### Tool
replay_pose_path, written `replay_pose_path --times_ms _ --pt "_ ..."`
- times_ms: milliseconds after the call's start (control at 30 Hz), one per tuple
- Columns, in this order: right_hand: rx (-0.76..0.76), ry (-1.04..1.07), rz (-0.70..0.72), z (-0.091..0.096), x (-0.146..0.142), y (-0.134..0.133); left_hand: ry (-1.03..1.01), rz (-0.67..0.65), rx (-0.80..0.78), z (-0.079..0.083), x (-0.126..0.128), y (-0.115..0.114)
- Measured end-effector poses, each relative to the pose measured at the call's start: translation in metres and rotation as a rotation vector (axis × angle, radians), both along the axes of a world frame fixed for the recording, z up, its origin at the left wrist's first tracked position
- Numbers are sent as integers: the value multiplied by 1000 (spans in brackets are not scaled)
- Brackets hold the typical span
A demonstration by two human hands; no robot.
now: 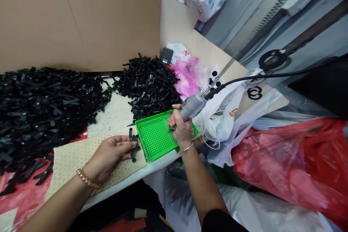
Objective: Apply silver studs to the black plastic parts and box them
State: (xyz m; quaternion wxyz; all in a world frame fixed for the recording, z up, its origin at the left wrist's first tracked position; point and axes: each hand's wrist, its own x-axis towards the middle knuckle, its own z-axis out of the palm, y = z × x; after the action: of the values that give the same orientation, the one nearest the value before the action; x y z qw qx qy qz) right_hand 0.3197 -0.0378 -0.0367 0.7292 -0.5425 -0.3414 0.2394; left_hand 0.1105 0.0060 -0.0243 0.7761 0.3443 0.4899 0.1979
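Observation:
My left hand pinches a small black plastic part over the beige honeycomb-patterned mat, close to the left edge of a green perforated tray. Wrapped in my right hand is a grey electric screwdriver, its cable leading up and to the right. The screwdriver's lower end is over the tray, where small metal screws lie at the right side. My right fingers and the tool hide part of the screws.
A large heap of black parts covers the left of the table, and a second heap lies behind the tray. A cardboard panel stands at the back. Red plastic bags and a coil spring are on the right.

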Motion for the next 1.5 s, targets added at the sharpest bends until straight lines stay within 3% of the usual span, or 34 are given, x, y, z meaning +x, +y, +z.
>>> replay_pose_path --times_ms 833,1000,1133,1233,1367,1500 --pt "-56 -48 13 -13 3 1 -2 3 -6 -3 0 1" --pt "3 -9 35 7 1 0 -13 14 5 -6 0 0" --pt "143 141 65 38 -17 8 -4 3 25 -8 0 0" --pt "167 259 170 49 -44 21 -4 -7 24 -10 0 0" --pt "143 336 304 42 -76 40 -19 -13 24 -11 -1 1" --pt "95 340 323 33 -89 46 -37 -11 18 -10 0 1"
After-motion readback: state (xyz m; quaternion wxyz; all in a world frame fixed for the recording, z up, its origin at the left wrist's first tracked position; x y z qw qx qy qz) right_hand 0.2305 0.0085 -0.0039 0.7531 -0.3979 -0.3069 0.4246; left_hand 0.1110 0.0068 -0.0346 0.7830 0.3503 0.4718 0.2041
